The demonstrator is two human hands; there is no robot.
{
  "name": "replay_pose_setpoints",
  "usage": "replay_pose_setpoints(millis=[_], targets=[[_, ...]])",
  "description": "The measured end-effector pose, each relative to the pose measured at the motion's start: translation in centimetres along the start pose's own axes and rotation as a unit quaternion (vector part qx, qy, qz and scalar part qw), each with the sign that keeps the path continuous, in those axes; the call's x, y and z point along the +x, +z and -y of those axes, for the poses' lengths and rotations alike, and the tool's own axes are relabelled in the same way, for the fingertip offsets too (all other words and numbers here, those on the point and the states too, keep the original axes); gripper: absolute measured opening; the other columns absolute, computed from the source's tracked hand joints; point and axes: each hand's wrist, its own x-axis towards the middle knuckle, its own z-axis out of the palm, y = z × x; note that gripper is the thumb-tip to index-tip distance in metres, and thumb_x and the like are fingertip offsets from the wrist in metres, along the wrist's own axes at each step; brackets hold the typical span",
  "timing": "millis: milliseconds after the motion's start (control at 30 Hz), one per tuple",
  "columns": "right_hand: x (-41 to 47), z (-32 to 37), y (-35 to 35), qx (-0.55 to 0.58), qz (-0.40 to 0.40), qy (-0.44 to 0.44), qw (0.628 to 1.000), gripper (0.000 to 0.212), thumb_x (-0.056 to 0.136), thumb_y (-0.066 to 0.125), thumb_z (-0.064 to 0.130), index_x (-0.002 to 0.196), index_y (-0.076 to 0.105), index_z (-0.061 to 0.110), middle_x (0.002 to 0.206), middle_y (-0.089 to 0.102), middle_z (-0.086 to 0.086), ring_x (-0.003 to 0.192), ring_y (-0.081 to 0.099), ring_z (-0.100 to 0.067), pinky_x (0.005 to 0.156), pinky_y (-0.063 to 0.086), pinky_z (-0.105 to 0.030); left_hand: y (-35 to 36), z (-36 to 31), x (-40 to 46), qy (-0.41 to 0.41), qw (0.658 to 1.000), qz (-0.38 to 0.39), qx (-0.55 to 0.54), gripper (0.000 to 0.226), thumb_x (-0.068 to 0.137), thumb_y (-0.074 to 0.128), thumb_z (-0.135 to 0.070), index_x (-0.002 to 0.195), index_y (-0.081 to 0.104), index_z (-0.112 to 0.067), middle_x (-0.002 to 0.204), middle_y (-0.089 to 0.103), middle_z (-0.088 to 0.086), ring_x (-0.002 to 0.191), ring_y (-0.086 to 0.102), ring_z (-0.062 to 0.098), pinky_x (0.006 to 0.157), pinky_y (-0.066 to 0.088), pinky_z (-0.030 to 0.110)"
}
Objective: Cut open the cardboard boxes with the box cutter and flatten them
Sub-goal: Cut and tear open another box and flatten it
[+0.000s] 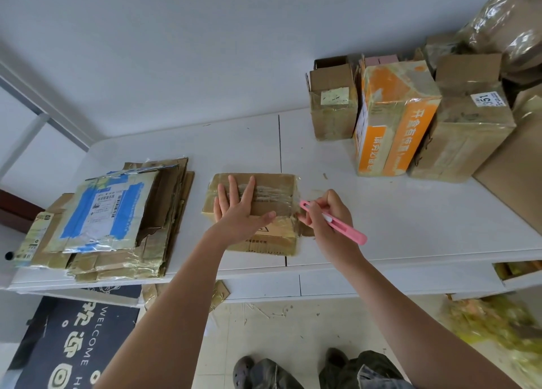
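Feet in dark shoes at the near edge, on a pale tiled floor littered with tape scraps. Dark doormat with "WELCOME" lettering near left, partly under the worktop. Yellowish plastic wrap heaped on the floor near right.

Both forearms reach up from the near edge onto the white worktop. Left hand lies flat, fingers straight and spread, pressing down on top of a small tape-wrapped cardboard box at worktop centre. Right hand has its fingers curled round a pink box cutter, held pen-style just beside the box's right edge, tip pointing left at the taped top edge; whether the blade touches the tape cannot be told.

Stack of flattened cardboard on the left of the worktop, well apart from the box; top sheet carries blue tape and a white shipping label.

Far right, against the wall: a brown box with open flaps, an orange-and-white printed box touching it, a taped brown box with a "351" sticker, and a bigger plain box at the right edge. Plastic-wrapped bundle sits on top at the far right corner.
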Motion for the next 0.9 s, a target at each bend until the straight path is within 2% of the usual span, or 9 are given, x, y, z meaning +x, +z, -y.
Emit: replay_pose_setpoints(millis=[100,200,300,367,433,500,600,700,900], targets=[[-0.6,-0.1,-0.4,-0.004,0.014,0.001,1.000,0.019,0.099,0.050,0.002,0.082,0.044,0.004,0.067,0.059,0.003,0.082,0.072,-0.020,0.070,0.058,-0.055,0.0,0.0,0.2,-0.002,1.000,-0.003,-0.002,0.095,0.089,0.048,-0.068,0.153,-0.015,-0.039,0.155,-0.039,0.004,0.141,-0.037,0.028,0.117,-0.016,0.045],[-1.3,0.1,-0.5,-0.007,0.026,-0.003,1.000,0.019,0.099,0.050,0.002,0.082,0.043,0.006,0.070,0.059,0.001,0.078,0.072,-0.022,0.071,0.058,-0.054,0.1,0.0,0.3,-0.005,1.000,-0.003,-0.008,0.096,0.088,0.049,-0.068,0.153,-0.015,-0.040,0.155,-0.039,0.002,0.141,-0.037,0.028,0.116,-0.016,0.045],[-1.6,0.4,-0.7,-0.023,0.041,0.002,0.999,0.020,0.099,0.052,0.004,0.081,0.044,0.006,0.071,0.061,-0.007,0.080,0.071,-0.028,0.070,0.057,-0.055,0.2,0.0,0.2,-0.005,1.000,-0.008,-0.009,0.096,0.087,0.050,-0.068,0.153,-0.015,-0.041,0.155,-0.038,0.002,0.142,-0.036,0.027,0.117,-0.016,0.045],[-1.6,0.7,-1.0,-0.028,0.047,-0.003,0.999,0.021,0.099,0.052,0.004,0.080,0.044,0.008,0.068,0.061,-0.002,0.074,0.067,-0.030,0.069,0.056,-0.054,0.2,0.0,0.2,-0.008,1.000,-0.012,-0.009,0.096,0.087,0.051,-0.068,0.153,-0.014,-0.041,0.156,-0.038,0.001,0.142,-0.036,0.027,0.117,-0.016,0.045],[-1.1,1.2,-1.2,-0.017,0.017,-0.008,1.000,0.023,0.099,0.051,0.004,0.079,0.044,0.011,0.065,0.060,0.001,0.071,0.066,-0.031,0.068,0.056,-0.052,0.2,-0.1,0.2,-0.006,1.000,-0.013,-0.017,0.096,0.086,0.052,-0.068,0.153,-0.012,-0.042,0.156,-0.037,0.001,0.142,-0.036,0.026,0.116,-0.016,0.045],[-0.2,1.4,-1.0,-0.018,-0.019,-0.011,1.000,0.020,0.100,0.050,0.004,0.082,0.043,0.007,0.067,0.060,-0.008,0.071,0.064,-0.035,0.069,0.057,-0.055,0.2,-0.1,0.2,-0.006,1.000,-0.012,-0.025,0.097,0.086,0.052,-0.069,0.153,-0.012,-0.042,0.156,-0.037,0.000,0.142,-0.036,0.025,0.116,-0.017,0.044],[0.6,1.5,0.1,-0.054,-0.022,-0.026,0.998,0.018,0.100,0.049,0.005,0.084,0.043,-0.001,0.069,0.058,-0.026,0.064,0.059,-0.041,0.060,0.050,-0.057,0.3,0.0,0.2,-0.007,1.000,-0.015,-0.026,0.097,0.086,0.053,-0.069,0.153,-0.012,-0.042,0.156,-0.037,0.000,0.142,-0.036,0.025,0.116,-0.018,0.044],[0.2,1.4,0.7,-0.086,-0.008,-0.054,0.995,0.019,0.099,0.049,0.003,0.083,0.041,0.002,0.067,0.056,-0.027,0.058,0.057,-0.041,0.051,0.046,-0.053,0.3,0.1,0.4,-0.006,1.000,-0.015,-0.020,0.097,0.086,0.052,-0.069,0.153,-0.012,-0.041,0.156,-0.038,0.001,0.142,-0.037,0.026,0.116,-0.018,0.044],[-1.2,1.5,0.4,-0.086,0.009,-0.059,0.994,0.018,0.099,0.050,0.002,0.082,0.044,-0.002,0.071,0.057,-0.027,0.067,0.065,-0.038,0.053,0.048,-0.050,0.5,0.4,0.6,-0.006,1.000,-0.011,-0.007,0.097,0.086,0.051,-0.069,0.152,-0.015,-0.041,0.155,-0.039,0.002,0.141,-0.038,0.026,0.115,-0.019,0.044]])
